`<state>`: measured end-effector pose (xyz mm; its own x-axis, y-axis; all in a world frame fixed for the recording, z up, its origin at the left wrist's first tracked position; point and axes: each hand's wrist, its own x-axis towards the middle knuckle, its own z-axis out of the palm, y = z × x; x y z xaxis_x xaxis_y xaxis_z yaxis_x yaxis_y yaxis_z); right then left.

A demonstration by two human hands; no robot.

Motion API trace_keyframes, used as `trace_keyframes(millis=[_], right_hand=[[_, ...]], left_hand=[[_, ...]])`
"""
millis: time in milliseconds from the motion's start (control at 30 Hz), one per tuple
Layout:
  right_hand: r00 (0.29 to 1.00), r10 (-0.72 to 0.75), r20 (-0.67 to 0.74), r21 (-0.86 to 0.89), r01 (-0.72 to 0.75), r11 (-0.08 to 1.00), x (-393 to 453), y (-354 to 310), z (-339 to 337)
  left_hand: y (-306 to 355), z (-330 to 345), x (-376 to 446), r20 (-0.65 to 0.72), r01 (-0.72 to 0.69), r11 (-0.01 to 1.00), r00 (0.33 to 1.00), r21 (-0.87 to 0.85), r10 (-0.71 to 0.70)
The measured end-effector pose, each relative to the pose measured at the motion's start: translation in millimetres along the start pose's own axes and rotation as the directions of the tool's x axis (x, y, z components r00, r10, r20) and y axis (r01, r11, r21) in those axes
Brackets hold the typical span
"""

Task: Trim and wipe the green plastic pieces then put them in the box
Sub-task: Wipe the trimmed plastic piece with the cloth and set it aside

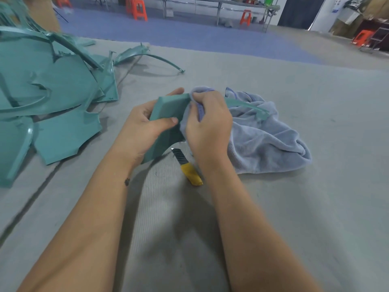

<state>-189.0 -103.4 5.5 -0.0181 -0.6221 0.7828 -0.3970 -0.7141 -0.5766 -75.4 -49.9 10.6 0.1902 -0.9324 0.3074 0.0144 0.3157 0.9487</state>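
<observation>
A green plastic piece (pixel 168 110) is held up over the grey table (pixel 294 207). My left hand (pixel 145 125) grips its left edge, thumb on the near face. Its thin curved arm (pixel 248 106) reaches right over the cloth. My right hand (pixel 208 123) holds a fold of the pale blue cloth (pixel 267 142) against the piece's right side. The rest of the cloth lies bunched on the table to the right. A yellow utility knife (pixel 188 168) with its blade out lies on the table just below my hands. No box is in view.
A pile of several green plastic pieces (pixel 48 91) covers the table's left side, with a curved one (pixel 145 53) lying farther back. Beyond the table are a blue floor, orange stools (pixel 139 8) and metal tables (pixel 221 5).
</observation>
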Motion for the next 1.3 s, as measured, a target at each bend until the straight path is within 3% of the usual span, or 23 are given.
trace_keyframes(millis=[100,167,267,533,633,733,833,933,1033,1133,1200,1300], right_hand=[[1.0,-0.007,0.002,-0.057,0.007,0.998,-1.7,5.2,4.7],[0.99,0.139,-0.006,-0.041,-0.139,0.989,1.7,12.5,2.6],[0.935,0.356,0.012,-0.009,-0.355,0.935,9.8,26.7,-5.3],[0.801,0.593,-0.081,-0.088,-0.598,0.796,31.0,71.6,-39.9],[0.759,0.636,-0.14,-0.042,-0.646,0.762,30.4,79.3,-45.5],[0.806,0.573,-0.148,0.04,-0.574,0.818,25.1,61.8,-37.4],[0.921,0.389,-0.022,0.085,-0.386,0.919,17.5,32.0,-20.5],[0.97,0.237,0.057,0.182,-0.244,0.953,7.1,1.1,-4.5],[0.933,0.206,0.296,0.293,-0.294,0.91,-11.0,-19.7,8.3],[0.809,0.11,0.578,0.274,-0.319,0.907,-28.3,-29.0,17.3],[0.789,0.053,0.612,0.266,-0.268,0.926,-32.4,-34.0,21.2],[0.835,0.022,0.549,0.186,-0.148,0.971,-31.4,-37.7,26.8]], left_hand=[[-0.3,-0.5,1.3,-0.01,0.029,0.999,1.0,-0.031,-0.029],[0.1,-0.1,1.7,0.011,0.03,0.999,0.999,-0.014,-0.03],[0.6,2.1,0.3,0.071,0.013,1.0,0.997,0.025,-0.015],[0.6,4.8,-3.1,0.167,0.005,0.997,0.986,0.081,-0.018],[-2.0,3.5,-4.3,0.164,-0.003,0.999,0.987,0.05,-0.006],[-1.9,2.9,-4.4,0.128,-0.007,1.0,0.992,0.004,0.006],[-2.8,2.8,-3.6,0.106,-0.007,1.0,0.994,-0.017,0.009],[-5.8,-0.5,-1.5,0.06,-0.01,0.996,0.998,-0.089,0.016],[-7.7,-4.0,2.1,0.016,-0.018,0.967,1.0,-0.254,0.023],[-7.9,-11.4,4.8,-0.091,-0.04,0.949,0.996,-0.312,0.012],[-8.9,-16.1,5.8,-0.183,-0.061,0.942,0.983,-0.33,0.0],[-10.3,-15.1,8.2,-0.264,-0.097,0.926,0.964,-0.366,-0.004]])
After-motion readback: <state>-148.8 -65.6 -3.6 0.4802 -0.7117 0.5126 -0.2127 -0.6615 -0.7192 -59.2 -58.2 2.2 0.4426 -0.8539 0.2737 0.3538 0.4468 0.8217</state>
